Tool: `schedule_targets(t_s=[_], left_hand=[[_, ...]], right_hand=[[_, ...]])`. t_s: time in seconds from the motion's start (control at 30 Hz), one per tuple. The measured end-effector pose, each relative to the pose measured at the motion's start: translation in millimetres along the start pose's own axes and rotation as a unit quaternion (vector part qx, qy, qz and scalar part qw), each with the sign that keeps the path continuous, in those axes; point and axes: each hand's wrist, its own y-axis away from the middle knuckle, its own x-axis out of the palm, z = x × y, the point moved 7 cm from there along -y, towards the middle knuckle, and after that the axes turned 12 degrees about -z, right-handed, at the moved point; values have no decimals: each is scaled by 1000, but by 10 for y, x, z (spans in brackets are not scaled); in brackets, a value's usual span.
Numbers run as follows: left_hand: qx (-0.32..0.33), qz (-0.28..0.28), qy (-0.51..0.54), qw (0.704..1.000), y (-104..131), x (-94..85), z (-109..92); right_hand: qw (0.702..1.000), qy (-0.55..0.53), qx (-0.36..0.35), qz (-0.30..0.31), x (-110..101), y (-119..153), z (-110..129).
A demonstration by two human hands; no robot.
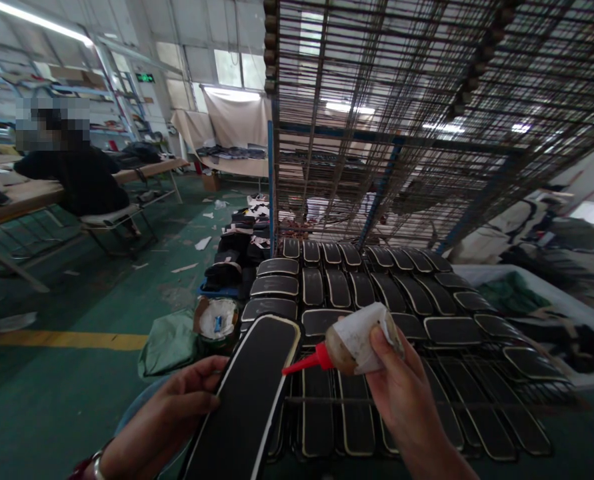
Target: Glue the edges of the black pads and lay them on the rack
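My left hand (189, 393) grips the left edge of a long black panel (249, 393) with rounded corners and a pale line along its border. A glue bottle (359, 340) with a paper wrap and a red pointed nozzle is held in my right hand (399, 373), thumb on its side. The nozzle tip points left and meets the panel's right edge, or hovers just over it; which one I cannot tell. Beyond and below both hands lie rows of similar black panels (319, 322) with pale borders, on a wire rack.
Raised wire racks (387, 140) on a blue frame slant overhead. At left, a person (87, 173) sits at a long table (37, 195). A green bag (169, 343), an open container (217, 320) and dark piled pieces (227, 260) stand on the floor. A white-edged bin (497, 270) is at right.
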Motion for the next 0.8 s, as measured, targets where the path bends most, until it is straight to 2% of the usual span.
schedule_targets(t_s=[0.5,0.57,0.7,0.8], left_hand=[[17,-28,13,999,-68,7,-55],[20,-30,11,999,-80,-2,-67],[26,-46,10,999,-117,-43,-89],[30,-63,13,997,-143,-78,-111]], right_hand=[[999,26,34,0,-3,194,-112],[999,21,36,17,35,229,-106],[996,9,28,86,153,320,-78],[994,1,25,108,183,364,-93]])
